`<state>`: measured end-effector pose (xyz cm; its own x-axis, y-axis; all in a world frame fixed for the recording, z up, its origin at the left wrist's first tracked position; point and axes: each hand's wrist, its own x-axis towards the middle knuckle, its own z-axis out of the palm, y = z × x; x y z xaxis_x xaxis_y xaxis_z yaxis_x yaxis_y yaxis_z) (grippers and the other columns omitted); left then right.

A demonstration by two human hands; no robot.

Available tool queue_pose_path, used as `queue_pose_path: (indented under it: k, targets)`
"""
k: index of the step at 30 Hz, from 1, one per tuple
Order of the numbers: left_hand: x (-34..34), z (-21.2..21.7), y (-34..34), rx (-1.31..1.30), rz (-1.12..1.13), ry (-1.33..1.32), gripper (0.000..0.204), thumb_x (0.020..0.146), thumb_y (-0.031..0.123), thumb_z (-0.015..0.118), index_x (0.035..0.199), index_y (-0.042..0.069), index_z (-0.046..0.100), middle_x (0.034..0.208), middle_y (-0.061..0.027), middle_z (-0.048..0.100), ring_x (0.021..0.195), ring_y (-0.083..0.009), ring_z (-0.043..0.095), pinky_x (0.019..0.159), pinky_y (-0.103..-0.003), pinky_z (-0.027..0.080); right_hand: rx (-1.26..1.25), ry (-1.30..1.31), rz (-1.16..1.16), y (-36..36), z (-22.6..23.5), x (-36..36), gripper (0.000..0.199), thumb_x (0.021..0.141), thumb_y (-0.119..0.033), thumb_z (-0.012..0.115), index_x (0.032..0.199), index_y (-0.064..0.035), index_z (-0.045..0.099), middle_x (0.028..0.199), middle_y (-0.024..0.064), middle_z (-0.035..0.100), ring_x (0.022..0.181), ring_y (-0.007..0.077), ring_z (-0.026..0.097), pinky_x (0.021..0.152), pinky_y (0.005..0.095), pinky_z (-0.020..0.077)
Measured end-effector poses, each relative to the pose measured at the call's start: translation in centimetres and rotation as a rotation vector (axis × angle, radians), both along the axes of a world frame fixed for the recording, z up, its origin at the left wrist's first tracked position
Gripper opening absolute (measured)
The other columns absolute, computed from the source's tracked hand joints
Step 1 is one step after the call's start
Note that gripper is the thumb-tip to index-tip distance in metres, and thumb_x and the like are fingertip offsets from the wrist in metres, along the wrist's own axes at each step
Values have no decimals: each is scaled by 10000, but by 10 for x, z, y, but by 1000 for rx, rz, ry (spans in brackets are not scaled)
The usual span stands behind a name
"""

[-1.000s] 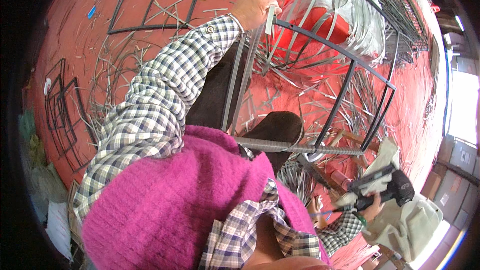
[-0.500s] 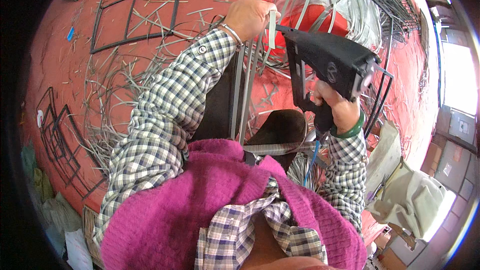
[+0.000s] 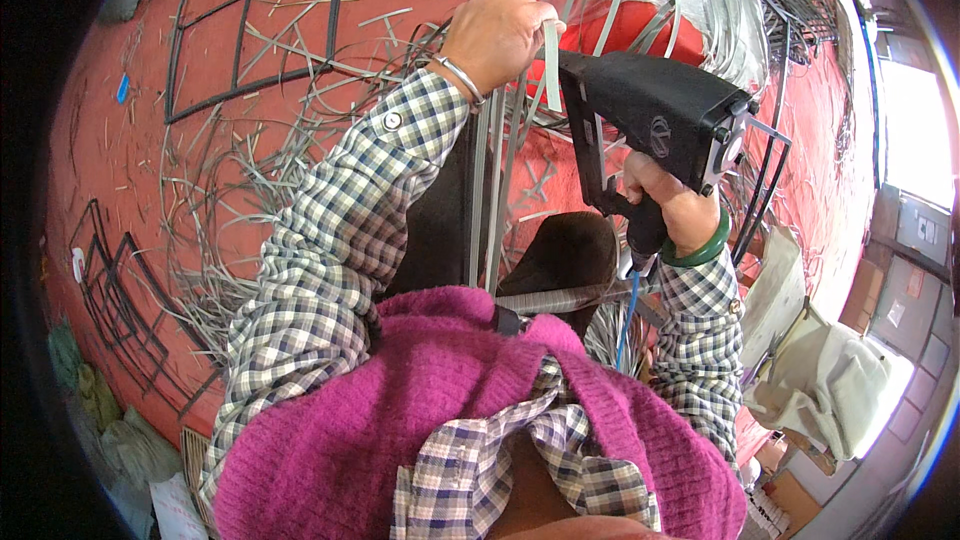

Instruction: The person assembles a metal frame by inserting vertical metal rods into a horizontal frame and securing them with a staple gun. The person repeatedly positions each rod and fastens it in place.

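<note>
My left hand (image 3: 495,35) is closed at the upper middle, its fingers pinching a flat grey strip (image 3: 553,70) against a long metal frame (image 3: 484,180). The loose end of the strip hangs down beside my fingertips. My right hand (image 3: 680,208) is wrapped round the grip of a black staple gun (image 3: 655,115), and a blue air hose (image 3: 628,325) runs down from its handle. The gun's nose points left, close beside the strip and my left fingertips. Whether the nose touches the frame, I cannot tell.
Many loose grey strips (image 3: 245,190) lie scattered over the red floor (image 3: 110,155). Black metal frames (image 3: 250,30) lie at the left. At the upper right stands a red and whitish bundle (image 3: 650,30) draped with strips. A pale cloth (image 3: 835,390) hangs at the lower right.
The staple gun's nose has come slightly closer to my left fingertips. My left hand keeps its hold on the strip, whose end has swung a little. The whole view has shifted slightly.
</note>
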<state>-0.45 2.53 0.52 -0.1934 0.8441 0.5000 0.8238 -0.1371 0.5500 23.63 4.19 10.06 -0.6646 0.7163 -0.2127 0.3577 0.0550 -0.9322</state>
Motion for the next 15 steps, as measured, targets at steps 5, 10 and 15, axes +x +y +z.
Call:
queue_pose_path:
  k: [5, 10, 15]
  targets:
    - [6, 0, -1, 7, 1, 23, 245, 852, 301, 560, 770, 83, 636, 712, -84, 603, 731, -270, 556, 631, -387, 445, -3, 20, 123, 1, 2, 6, 290, 901, -130, 431, 648, 0, 486, 606, 44, 479, 518, 137, 462, 534, 266, 381]
    - [8, 0, -2, -1, -2, 28, 237, 855, 292, 555, 770, 86, 639, 713, -79, 604, 731, -266, 557, 638, -385, 448, -91, 44, 36, 2, 1, 5, 63, 830, -69, 560, 806, -11, 567, 597, 29, 531, 482, 117, 506, 458, 252, 395]
    - [12, -1, -4, -1, 8, -2, 226, 852, 290, 555, 775, 97, 644, 726, -73, 607, 732, -259, 558, 640, -379, 451, 383, -98, 250, 1, 5, 3, 75, 837, -102, 582, 812, -31, 580, 653, 22, 556, 531, 120, 516, 498, 262, 413]
